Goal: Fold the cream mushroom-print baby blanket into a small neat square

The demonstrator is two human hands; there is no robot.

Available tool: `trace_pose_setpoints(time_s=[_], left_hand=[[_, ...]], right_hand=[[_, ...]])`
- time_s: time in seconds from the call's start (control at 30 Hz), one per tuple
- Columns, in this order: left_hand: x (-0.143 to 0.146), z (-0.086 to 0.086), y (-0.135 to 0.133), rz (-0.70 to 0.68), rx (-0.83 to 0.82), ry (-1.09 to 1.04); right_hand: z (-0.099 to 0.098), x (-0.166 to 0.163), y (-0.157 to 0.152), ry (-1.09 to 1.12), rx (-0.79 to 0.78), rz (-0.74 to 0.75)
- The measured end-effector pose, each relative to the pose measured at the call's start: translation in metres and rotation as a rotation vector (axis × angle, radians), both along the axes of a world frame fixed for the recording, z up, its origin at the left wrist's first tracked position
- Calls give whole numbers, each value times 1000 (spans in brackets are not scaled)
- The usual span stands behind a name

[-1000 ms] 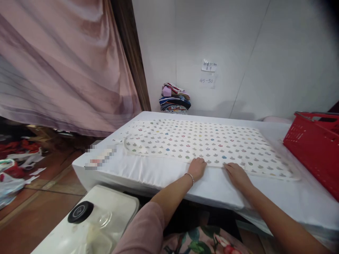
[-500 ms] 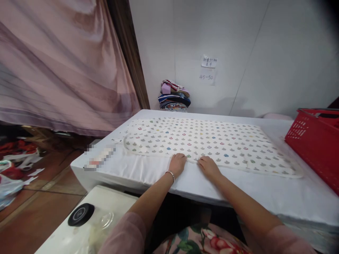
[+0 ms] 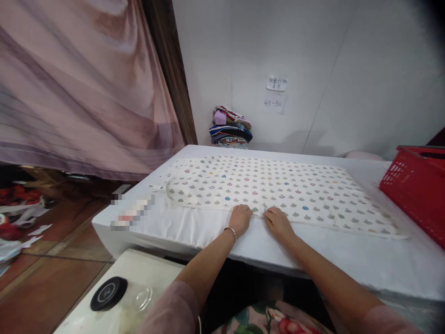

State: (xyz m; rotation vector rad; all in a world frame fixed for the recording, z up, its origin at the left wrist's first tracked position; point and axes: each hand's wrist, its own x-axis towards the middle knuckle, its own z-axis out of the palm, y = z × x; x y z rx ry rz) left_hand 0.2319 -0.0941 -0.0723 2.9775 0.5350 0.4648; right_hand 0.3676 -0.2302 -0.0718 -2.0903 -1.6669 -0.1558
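A white cloth (image 3: 239,185) printed with small grey and coloured motifs lies spread lengthwise on the white-covered table (image 3: 194,227). Its left end is rounded, and the near edge runs along in front of me. My left hand (image 3: 241,219), with a bracelet at the wrist, is closed at the middle of that near edge. Just to the right, my right hand (image 3: 278,223) pinches the same edge, its fingers bent. A short stretch of cloth shows between the two hands. The fingertips are partly hidden.
A red plastic basket (image 3: 413,190) stands at the table's right end. Folded fabrics (image 3: 231,127) are stacked beyond the back edge, by the wall. A white surface with a black round knob (image 3: 109,293) is at lower left. A pink curtain (image 3: 86,83) hangs at left.
The view has shifted a little. Both hands and the patterned cloth appear slightly further right; the hands stay on the near edge.
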Motion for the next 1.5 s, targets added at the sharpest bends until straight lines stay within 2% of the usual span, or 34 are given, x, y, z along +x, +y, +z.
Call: trace_pose_setpoints(time_s=[0.2, 0.37, 0.6, 0.87, 1.1, 1.33, 1.5], left_hand=[[-6, 0, 5, 16, -2, -3], [-31, 3, 33, 63, 21, 24], [-57, 3, 62, 116, 45, 41], [-64, 4, 64, 80, 64, 56], [-73, 7, 65, 42, 46, 68], [-79, 11, 67, 38, -15, 62], [-95, 12, 80, 90, -28, 41]], right_hand=[[-4, -14, 22, -55, -62, 61], [-12, -14, 24, -23, -41, 25], [-7, -19, 26, -20, -48, -1], [-13, -19, 31, -5, -10, 29], [-8, -24, 31, -5, -27, 28], [3, -39, 60, -45, -101, 123], [3, -54, 81, -52, -80, 173]])
